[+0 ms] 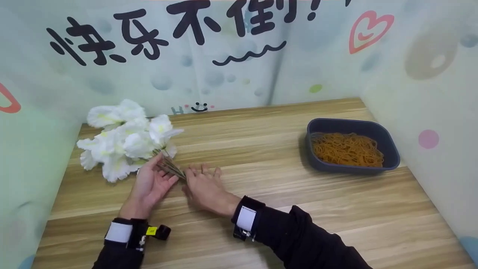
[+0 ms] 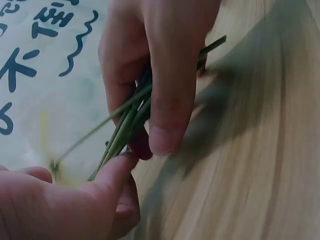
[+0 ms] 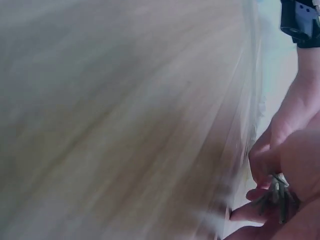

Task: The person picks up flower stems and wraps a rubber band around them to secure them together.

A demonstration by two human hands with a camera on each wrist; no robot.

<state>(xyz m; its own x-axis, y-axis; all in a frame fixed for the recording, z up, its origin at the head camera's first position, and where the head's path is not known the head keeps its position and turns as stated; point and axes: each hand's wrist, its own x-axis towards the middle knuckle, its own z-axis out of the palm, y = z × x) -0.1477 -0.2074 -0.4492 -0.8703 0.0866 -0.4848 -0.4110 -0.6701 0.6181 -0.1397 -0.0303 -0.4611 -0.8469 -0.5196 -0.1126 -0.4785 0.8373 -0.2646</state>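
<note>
A bunch of white artificial-looking flowers (image 1: 125, 140) is at the left of the table, blooms toward the back wall. Its thin green stems (image 1: 171, 167) run down to the right, gathered into a bundle. My left hand (image 1: 151, 185), palm up, holds the bundle near the blooms, with the thumb laid along the stems in the left wrist view. Lower down, my right hand (image 1: 207, 191) grips the stems (image 2: 131, 117) between thumb and fingers, and the cut ends stick out past it. In the right wrist view the stem ends (image 3: 280, 200) poke out of the right hand.
At the right of the wooden table (image 1: 261, 149) stands a dark blue rectangular container (image 1: 353, 170) holding a heap of thin orange-brown loops (image 1: 347, 149), like rubber bands. Printed cloth walls (image 1: 231, 78) enclose the table at the back and both sides.
</note>
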